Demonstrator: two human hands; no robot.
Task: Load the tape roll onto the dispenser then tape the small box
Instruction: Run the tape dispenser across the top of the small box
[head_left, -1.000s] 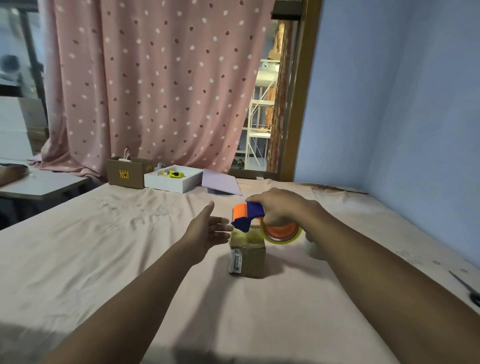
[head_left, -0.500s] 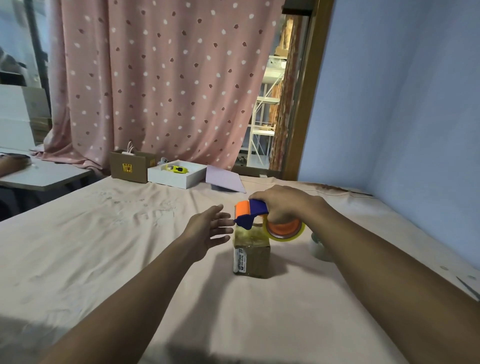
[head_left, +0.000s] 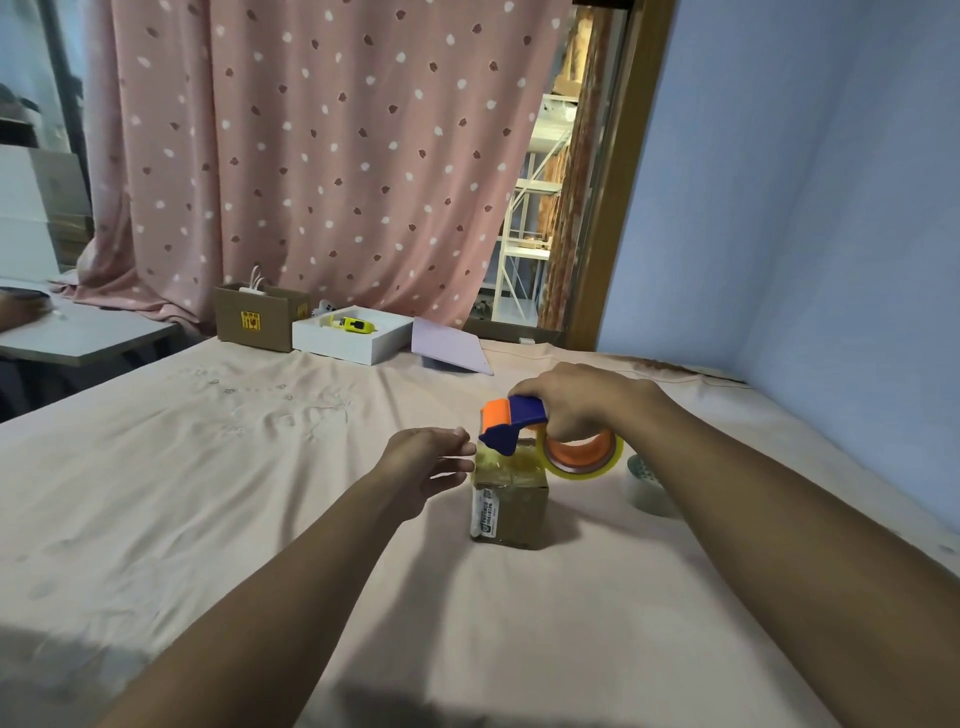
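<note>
A small brown cardboard box (head_left: 511, 512) with a white label stands on the pink cloth in the middle. My right hand (head_left: 582, 400) grips a blue and orange tape dispenser (head_left: 511, 423), and its front end rests on the far top edge of the box. A roll of clear yellowish tape (head_left: 584, 460) with an orange core sits in the dispenser under my hand. My left hand (head_left: 426, 465) hovers open just left of the box top, fingertips close to the box's edge without clearly touching it.
A second clear tape roll (head_left: 647, 483) lies right of the box, partly behind my right arm. At the back stand a brown carton (head_left: 257, 319), a white tray (head_left: 353, 343) holding a yellow tool, and a lilac sheet (head_left: 449, 345). A blue wall runs along the right.
The view has shifted slightly. My left hand has edged closer to the box's left top edge. The dispenser stays on the box top in my right hand.
</note>
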